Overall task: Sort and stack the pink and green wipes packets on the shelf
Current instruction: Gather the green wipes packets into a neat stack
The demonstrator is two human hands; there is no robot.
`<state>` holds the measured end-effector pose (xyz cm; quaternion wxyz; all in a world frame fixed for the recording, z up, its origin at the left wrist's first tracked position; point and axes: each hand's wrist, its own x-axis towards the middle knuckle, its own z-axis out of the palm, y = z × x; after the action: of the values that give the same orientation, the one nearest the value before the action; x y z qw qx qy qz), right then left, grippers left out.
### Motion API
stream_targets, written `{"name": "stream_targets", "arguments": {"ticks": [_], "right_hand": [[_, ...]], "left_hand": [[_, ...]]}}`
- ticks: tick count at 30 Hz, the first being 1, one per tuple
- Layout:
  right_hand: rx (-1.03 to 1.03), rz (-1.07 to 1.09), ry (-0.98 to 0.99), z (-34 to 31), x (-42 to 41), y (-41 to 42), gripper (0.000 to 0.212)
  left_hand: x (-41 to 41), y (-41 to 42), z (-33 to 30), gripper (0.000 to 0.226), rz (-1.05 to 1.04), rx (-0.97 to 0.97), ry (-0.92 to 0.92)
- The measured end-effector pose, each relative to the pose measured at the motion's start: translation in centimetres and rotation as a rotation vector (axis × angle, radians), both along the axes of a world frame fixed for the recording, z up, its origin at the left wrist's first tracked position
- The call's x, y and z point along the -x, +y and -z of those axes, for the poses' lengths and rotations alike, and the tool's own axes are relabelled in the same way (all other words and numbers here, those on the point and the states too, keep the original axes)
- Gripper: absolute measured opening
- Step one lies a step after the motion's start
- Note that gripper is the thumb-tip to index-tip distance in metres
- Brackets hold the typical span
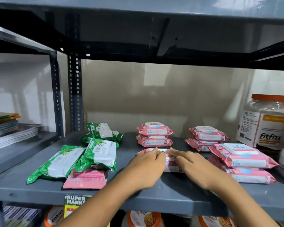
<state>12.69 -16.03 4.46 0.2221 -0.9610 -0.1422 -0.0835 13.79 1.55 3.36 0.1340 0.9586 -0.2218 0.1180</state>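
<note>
Resting flat on the pink packet [170, 159], my left hand [147, 166] and right hand [191, 163] lie side by side, fingers [159, 152] stretched forward and close together, pressing down on its top instead of pinching it. That packet lies directly under my fingertips, its long axis running away from me toward the back of the shelf [170, 195], with only its far end and a strip between my hands showing. Both hands are equally near it, so either could slide or lift it.

Just behind that packet stands a pink stack of two [155, 135], in line with the packet's long axis; I judge the move ahead is straight forward and up onto it. To the right of the packet sit two more pink stacks [243, 163], one behind the other. Left of it the green packets [95, 153] lie jumbled, one overlapping a stray pink packet [85, 179] at the shelf's front edge, still unsorted.
</note>
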Motion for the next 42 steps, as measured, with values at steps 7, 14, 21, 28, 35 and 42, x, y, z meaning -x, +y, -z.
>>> {"name": "stream_targets", "arguments": {"ticks": [7,14,21,28,35,42], "right_hand": [[0.012,-0.027,-0.032,-1.3,-0.1,-0.3,0.038],[-0.235,-0.173,-0.236,-2.6,0.0,4.6,0.048],[-0.437,-0.252,-0.036,-2.5,-1.7,10.2,0.034],[-0.873,-0.38,0.413,-1.4,-2.3,13.2,0.033],[-1.052,-0.459,0.585,-3.2,-3.5,17.5,0.04],[-0.323,-0.456,0.268,-4.8,-6.6,19.4,0.039]], "left_hand": [[3.2,1.5,-2.8,0.033,-0.031,0.533,-0.009],[3.1,9.8,-6.9,0.071,-0.665,-0.051,-0.067],[2.2,12.8,-7.1,0.02,-0.605,0.093,-0.153],[2.7,12.7,-6.7,0.039,-0.465,0.273,0.003],[3.1,18.1,-8.5,0.105,-0.519,0.448,0.099],[1.2,23.0,-6.9,0.052,-0.588,0.375,0.304]]}}
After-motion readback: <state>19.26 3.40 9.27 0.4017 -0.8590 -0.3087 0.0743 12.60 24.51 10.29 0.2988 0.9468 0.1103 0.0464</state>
